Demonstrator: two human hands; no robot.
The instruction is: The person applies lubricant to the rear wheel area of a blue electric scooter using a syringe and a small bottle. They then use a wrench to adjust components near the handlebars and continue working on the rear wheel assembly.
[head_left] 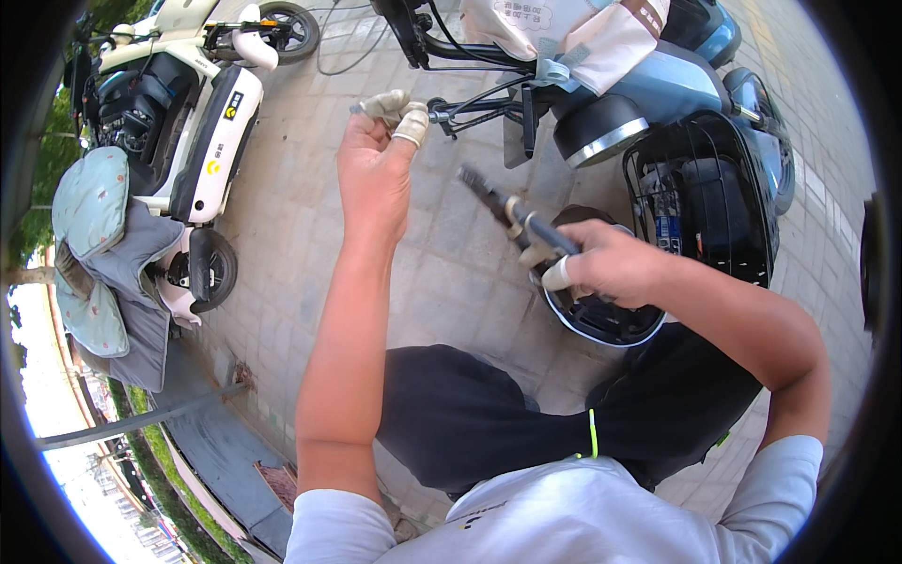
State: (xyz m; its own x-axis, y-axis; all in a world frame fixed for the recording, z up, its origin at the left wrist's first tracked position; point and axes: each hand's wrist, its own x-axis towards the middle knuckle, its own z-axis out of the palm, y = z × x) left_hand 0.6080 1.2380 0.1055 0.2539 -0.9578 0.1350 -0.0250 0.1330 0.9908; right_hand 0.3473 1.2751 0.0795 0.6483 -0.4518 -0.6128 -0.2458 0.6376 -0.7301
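- The left hand is raised toward the far side of the scene, thumb and forefinger pinched together on a small grey part. The part is too small to identify.
- 2 fingertips of the left hand wear pale finger cots, probably to protect the skin and improve grip on small parts.
- The right hand is clenched around the handle of a long dark hand tool, possibly a screwdriver or socket driver. Its shaft points up and to the left, toward the left hand.
- The tool tip and the pinched part are near each other but apart.
- 1 finger of the right hand also wears a pale cot.
- A blue electric scooter stands far right, its front end just beyond both hands. A black wire basket is mounted on it.
- A dark helmet with a pale rim lies open side up just below the right hand.
- A white scooter with a quilted cover is parked at the far left on the paved ground.
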